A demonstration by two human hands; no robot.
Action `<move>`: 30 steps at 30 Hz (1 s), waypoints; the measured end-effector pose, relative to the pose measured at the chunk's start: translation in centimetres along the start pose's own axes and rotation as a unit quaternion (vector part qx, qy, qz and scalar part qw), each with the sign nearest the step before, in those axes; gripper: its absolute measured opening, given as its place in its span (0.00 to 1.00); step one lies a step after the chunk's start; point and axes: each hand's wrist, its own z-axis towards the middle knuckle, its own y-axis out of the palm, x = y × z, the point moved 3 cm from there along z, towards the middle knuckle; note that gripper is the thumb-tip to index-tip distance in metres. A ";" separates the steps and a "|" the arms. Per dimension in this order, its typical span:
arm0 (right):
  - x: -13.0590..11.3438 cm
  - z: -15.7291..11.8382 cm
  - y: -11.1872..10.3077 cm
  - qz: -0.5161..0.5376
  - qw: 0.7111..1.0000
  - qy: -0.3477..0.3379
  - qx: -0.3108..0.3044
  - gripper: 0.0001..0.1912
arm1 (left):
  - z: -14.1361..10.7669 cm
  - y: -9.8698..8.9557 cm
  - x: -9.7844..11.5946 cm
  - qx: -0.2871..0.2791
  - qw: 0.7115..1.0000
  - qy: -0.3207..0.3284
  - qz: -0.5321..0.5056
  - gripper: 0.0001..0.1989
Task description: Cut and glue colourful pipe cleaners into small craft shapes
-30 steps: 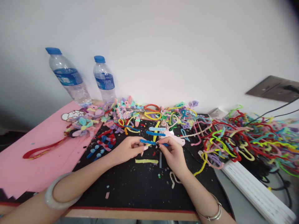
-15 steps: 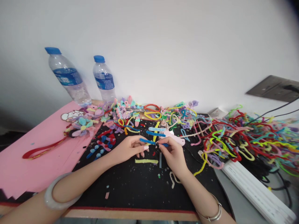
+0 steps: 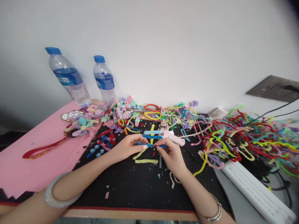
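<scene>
A white wall (image 3: 163,46) stands behind the wood-edged table (image 3: 130,214).

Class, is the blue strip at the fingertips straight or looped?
Straight where visible: the blue strip runs nearly level from left hand to right hand.

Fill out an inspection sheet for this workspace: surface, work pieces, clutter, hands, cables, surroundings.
Surface: black mat dotted with small scraps; pink paper at left.
Work pieces: blue strip between the hands; light-blue strip lying across a yellow strip just beyond.
Clutter: tangled fuzzy strips at right; scissors among fuzzy pieces at the back.
Hands: left hand and right hand both pinch the blue strip.
Cables: black cables bunched beside the white power strip.
Surroundings: two bottles near the wall; wall socket at right.
</scene>
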 end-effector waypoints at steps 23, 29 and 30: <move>0.0 0.0 0.1 -0.014 1.000 -0.009 -0.003 0.04 | -0.2 0.0 -0.2 -0.009 0.998 -0.047 -0.050 0.11; 0.0 -0.1 0.2 -0.015 1.000 -0.008 -0.005 0.04 | -0.2 0.0 -0.1 -0.006 0.997 -0.056 -0.050 0.11; 0.0 -0.1 0.2 -0.013 1.000 -0.007 -0.005 0.04 | -0.2 0.0 0.0 -0.006 0.997 -0.056 -0.050 0.11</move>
